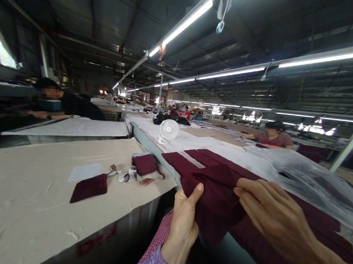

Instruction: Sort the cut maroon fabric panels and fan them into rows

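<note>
Both hands on one maroon cloth piece (213, 194), near, right of centre, held up over the near edge of the right-hand surface (194, 127). Left hand (184, 220): thumb on top, cloth gripped at its near left side. Right hand (274, 213): fingers narrow, pinching the cloth's right edge. Checked sleeve (156, 262) at the left wrist.

Under and behind the held cloth: maroon fabric layers (203, 155) spread along the right surface, pale strip (192, 159) lying across them. The held cloth and the right hand hide part of these layers. Crumpled clear plastic (308, 176) crowds the right side, just beyond the layers.

Left: separate beige-covered surface (26, 186), dark gap between the two on the near side. On it, a flat maroon panel (91, 188) beside a white sheet (86, 172), then a twisted patterned strip (126, 176) running to a folded maroon bundle (145, 164).

Farther: small white fan (169, 129) mid-surface, brown board (206, 133) right of it, dark heap (165, 118) behind it. Co-workers at left (79, 106) and right (279, 138). Tube lights (189, 21) overhead.
</note>
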`<state>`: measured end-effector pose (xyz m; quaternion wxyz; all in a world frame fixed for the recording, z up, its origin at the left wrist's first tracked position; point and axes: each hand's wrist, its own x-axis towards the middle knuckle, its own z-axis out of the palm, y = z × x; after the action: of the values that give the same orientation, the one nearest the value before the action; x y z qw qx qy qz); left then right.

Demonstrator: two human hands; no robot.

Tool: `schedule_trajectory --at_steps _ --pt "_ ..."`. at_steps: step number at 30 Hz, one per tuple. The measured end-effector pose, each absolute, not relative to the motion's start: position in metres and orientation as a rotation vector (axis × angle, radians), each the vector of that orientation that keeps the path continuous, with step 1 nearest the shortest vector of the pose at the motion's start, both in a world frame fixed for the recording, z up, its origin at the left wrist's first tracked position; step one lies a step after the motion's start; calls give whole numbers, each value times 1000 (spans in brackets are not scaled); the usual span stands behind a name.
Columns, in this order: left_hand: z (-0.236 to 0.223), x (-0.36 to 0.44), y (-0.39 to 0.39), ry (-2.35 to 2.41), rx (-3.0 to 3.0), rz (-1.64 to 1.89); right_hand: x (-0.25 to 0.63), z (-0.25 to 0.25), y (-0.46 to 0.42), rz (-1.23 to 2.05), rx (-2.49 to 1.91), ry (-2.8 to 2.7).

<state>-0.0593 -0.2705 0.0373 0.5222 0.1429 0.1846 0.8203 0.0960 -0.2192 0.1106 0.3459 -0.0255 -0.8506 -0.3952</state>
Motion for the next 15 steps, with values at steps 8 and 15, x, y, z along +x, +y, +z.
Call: schedule_trajectory --at_steps 8,15 --pt "33 -59 -266 493 410 2010 91 98 -213 -571 -139 -2323" --pt "22 -53 -256 595 501 2106 90 97 -205 -216 -516 -2300"
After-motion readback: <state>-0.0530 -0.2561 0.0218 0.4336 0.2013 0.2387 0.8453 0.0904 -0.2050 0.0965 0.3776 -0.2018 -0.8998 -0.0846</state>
